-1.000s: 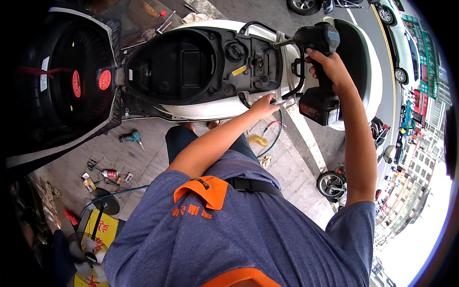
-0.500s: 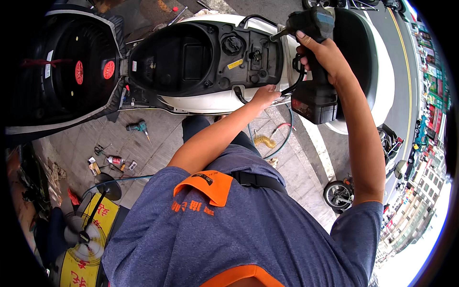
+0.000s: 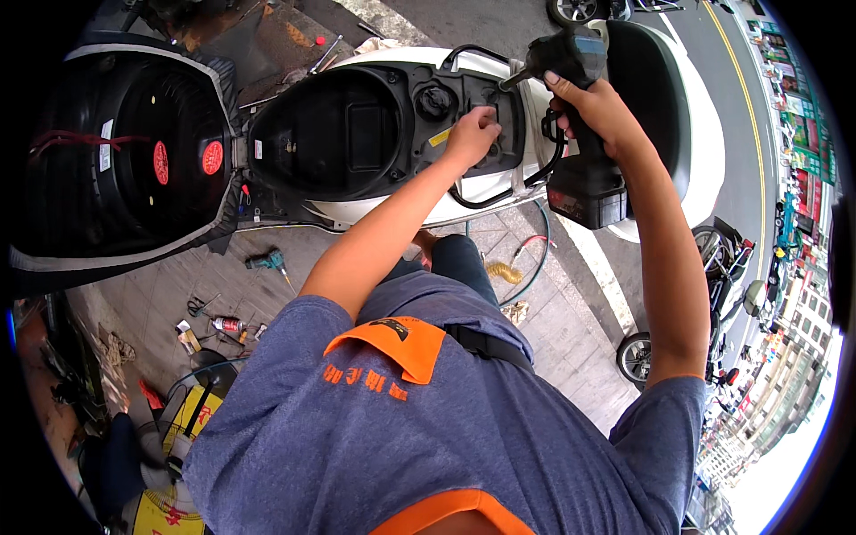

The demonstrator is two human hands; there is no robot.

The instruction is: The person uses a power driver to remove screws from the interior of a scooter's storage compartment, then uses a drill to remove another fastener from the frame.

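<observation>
A white scooter (image 3: 401,212) stretches across in front of me, its seat lid (image 3: 116,169) flipped up on the left, baring the black storage bucket (image 3: 343,143). My right hand (image 3: 593,116) is closed round the grip of a dark cordless impact wrench (image 3: 571,58), held above the scooter's rear. The wrench's socket tip points left, close to the black grab rail (image 3: 526,181). My left hand (image 3: 473,138) rests over the black plastic panel (image 3: 508,98) behind the round fuel cap (image 3: 435,102). Its fingers are curled together; whatever lies under them is hidden.
On the paving sit a teal cordless drill (image 3: 267,260), scissors (image 3: 198,306) and a spray can (image 3: 228,325). A blue hose (image 3: 546,234) with a yellow coil (image 3: 505,272) lies near my legs. A fan (image 3: 165,455) stands lower left; parked motorcycles (image 3: 637,357) line the right.
My left hand has moved from the scooter's near side edge up and left onto the black panel. The impact wrench stays in my right hand, nearly in place. The whole view has shifted slightly.
</observation>
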